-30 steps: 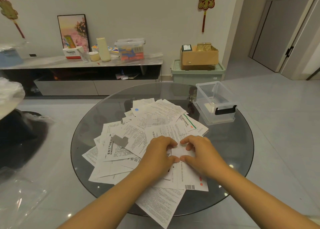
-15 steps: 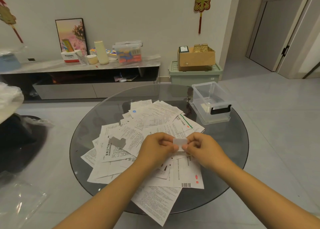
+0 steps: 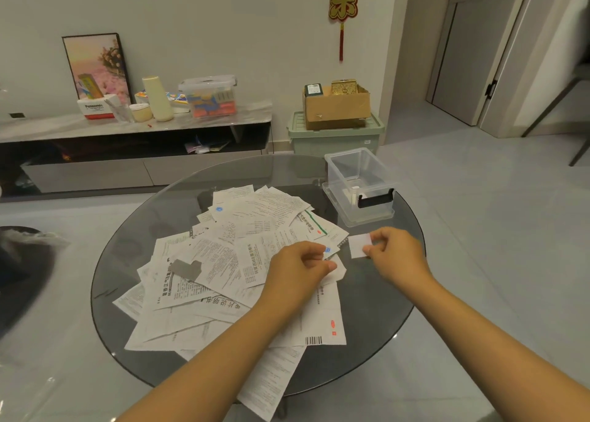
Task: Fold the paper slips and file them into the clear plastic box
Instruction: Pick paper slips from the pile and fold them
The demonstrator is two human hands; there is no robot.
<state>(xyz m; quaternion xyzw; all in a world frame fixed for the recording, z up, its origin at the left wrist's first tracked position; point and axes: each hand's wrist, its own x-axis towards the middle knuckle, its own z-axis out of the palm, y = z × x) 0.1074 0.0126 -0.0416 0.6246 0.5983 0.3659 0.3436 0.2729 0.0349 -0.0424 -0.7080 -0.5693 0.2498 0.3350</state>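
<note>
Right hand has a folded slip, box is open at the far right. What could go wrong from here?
1. The right hand pinches the folded slip only at one edge; it may spring open or slip out on the way.
2. The clear plastic box sits close to the glass table rim; a bump could push it off.
3. The left hand rests on the loose paper pile; sheets near the front edge overhang and may slide off.
</note>
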